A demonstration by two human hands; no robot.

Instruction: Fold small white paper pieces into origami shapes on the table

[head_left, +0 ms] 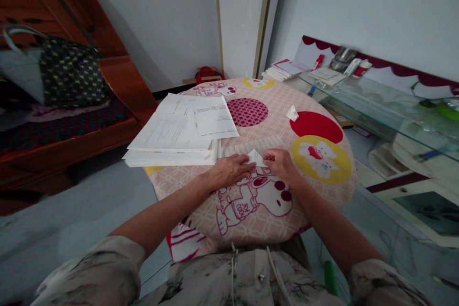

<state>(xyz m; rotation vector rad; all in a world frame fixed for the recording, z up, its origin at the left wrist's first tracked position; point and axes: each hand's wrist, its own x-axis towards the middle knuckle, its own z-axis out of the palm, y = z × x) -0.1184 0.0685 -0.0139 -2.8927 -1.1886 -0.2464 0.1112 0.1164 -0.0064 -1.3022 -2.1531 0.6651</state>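
A small white piece of paper [255,157], which looks folded, lies on the cloth-covered round table [201,222] between my hands. My left hand [232,169] has its slightly bent fingers closed on the paper's left side. With curled fingers, my right hand [280,163] pinches the right edge of the same piece. Just beyond my hands is a row of pale strips [256,144], too faint to make out clearly. Farther off to the right sits a small folded white paper [292,113]. A thick stack of printed sheets [172,129] lies left of my hands.
A glass-topped shelf [380,105] with cups and papers runs along the right wall. At left stands a wooden bench [125,86] with a dark patterned bag [73,74]. Behind the table rises a tall white cabinet-like unit [242,24].
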